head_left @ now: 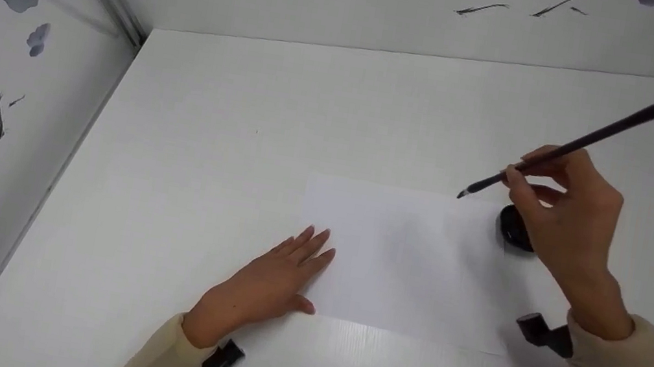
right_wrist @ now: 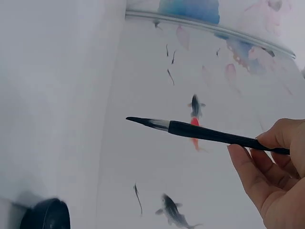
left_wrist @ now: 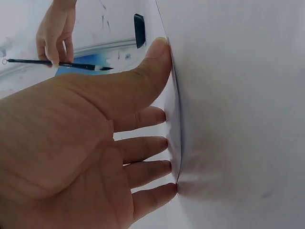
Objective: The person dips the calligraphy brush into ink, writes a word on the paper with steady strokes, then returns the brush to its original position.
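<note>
My right hand (head_left: 577,217) pinches a dark calligraphy brush (head_left: 597,137) between thumb and fingers, above the far right part of a white sheet of paper (head_left: 393,260). The brush's tip, black at its point and pale nearer the handle, shows in the right wrist view; it is off the paper there. Near the sheet's left edge, my left hand (head_left: 268,286) lies with fingers extended, fingertips and thumb touching the paper. A round black ink dish (head_left: 515,230) sits by the sheet's upper right corner, partly hidden behind the right hand; its contents cannot be made out.
The white table (head_left: 211,126) extends around the sheet. White panels painted with fish and blue shapes stand behind it (head_left: 355,4) and along its left side (head_left: 16,114). Black wrist cameras sit at both cuffs.
</note>
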Demonstrator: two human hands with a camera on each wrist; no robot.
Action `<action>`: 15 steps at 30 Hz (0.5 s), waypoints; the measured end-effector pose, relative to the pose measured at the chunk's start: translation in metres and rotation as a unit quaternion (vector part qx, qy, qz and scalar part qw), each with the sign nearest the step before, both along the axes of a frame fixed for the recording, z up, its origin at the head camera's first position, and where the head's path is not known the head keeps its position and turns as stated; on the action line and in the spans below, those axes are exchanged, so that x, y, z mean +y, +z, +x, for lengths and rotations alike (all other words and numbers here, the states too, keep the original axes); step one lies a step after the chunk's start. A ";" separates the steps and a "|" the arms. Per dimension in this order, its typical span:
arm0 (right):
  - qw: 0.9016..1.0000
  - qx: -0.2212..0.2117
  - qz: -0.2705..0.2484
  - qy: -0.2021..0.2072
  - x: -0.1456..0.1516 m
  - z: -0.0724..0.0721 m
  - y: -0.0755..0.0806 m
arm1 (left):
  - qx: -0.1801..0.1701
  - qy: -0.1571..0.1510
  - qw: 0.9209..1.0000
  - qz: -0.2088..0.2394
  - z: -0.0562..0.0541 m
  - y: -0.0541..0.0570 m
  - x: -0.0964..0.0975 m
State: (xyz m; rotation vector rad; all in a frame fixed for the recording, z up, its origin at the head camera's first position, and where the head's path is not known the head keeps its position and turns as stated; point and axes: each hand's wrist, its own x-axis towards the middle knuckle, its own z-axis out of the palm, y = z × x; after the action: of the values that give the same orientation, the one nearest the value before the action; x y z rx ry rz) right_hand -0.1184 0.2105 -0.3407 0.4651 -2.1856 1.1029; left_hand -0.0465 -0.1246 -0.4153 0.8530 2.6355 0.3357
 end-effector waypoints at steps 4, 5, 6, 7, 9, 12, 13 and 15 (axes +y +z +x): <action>0.999 0.002 -0.009 0.038 -0.026 -0.007 -0.002 | 0.006 -0.004 1.000 0.000 -0.001 -0.001 0.003; 0.999 0.000 -0.015 0.050 -0.032 -0.009 -0.004 | 0.010 -0.005 1.000 0.000 -0.001 -0.002 0.004; 0.998 -0.002 -0.017 0.062 -0.038 -0.011 -0.006 | 0.013 -0.006 1.000 0.000 -0.001 -0.002 0.005; 0.997 -0.006 -0.021 0.073 -0.044 -0.012 -0.007 | 0.016 -0.007 1.000 0.000 -0.001 -0.003 0.005; 0.995 -0.017 -0.028 0.092 -0.054 -0.016 -0.011 | 0.020 -0.009 1.000 -0.001 -0.002 -0.004 0.007; 0.992 -0.035 -0.043 0.118 -0.069 -0.021 -0.019 | 0.022 -0.007 1.000 0.000 -0.002 -0.005 0.007; 0.990 -0.040 -0.047 0.125 -0.074 -0.023 -0.022 | 0.022 -0.006 1.000 0.000 -0.002 -0.005 0.007; 0.988 -0.047 -0.052 0.137 -0.082 -0.026 -0.028 | 0.019 -0.004 1.000 -0.001 -0.001 -0.005 0.007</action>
State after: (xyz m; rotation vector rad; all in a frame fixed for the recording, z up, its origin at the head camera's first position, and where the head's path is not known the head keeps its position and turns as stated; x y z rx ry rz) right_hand -0.1445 0.1284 -0.3684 0.6960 -2.1756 1.4038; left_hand -0.0479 -0.1172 -0.4205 0.8768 2.6668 0.3171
